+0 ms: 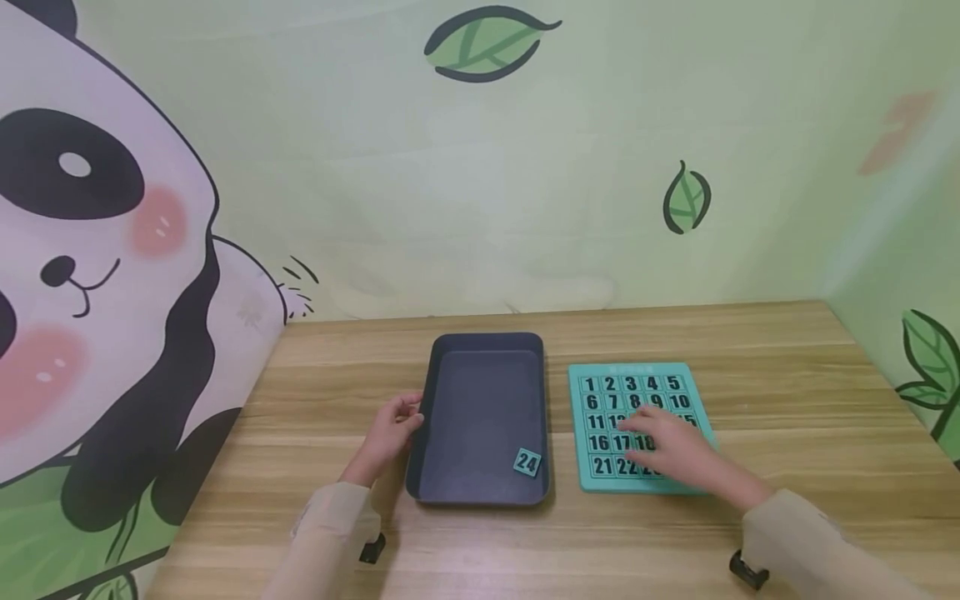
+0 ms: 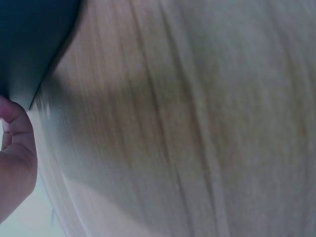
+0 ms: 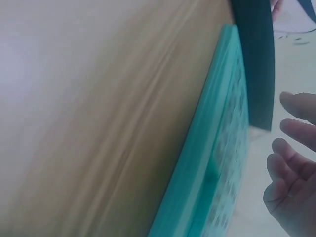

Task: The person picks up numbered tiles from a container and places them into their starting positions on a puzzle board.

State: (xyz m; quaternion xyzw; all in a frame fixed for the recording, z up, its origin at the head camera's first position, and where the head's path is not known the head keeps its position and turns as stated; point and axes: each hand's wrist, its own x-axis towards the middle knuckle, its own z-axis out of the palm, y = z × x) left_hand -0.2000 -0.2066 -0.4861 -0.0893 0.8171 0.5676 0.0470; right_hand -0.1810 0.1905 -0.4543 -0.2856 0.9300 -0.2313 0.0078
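Note:
A dark blue-grey rectangular tray [image 1: 483, 417] lies on the table. My left hand [image 1: 390, 433] holds it at its left wall; in the left wrist view, a bent finger [image 2: 17, 123] meets the tray's edge. One teal number tile [image 1: 527, 462], marked 24, lies tilted inside near the lower right corner. To the right is a teal number puzzle board [image 1: 630, 369] with rows of numbered tiles. Over its lower right part hovers my right hand [image 1: 671, 446], fingers spread and slightly bent, nothing visible between them. It hides several tiles there, including the lower right corner.
The wood-grain table [image 1: 330, 358] runs back to a pale green wall [image 1: 360, 192] printed with leaves and a large panda. Another printed wall [image 1: 922, 250] borders it on the right. A dark wrist strap [image 1: 747, 571] sits under the right sleeve.

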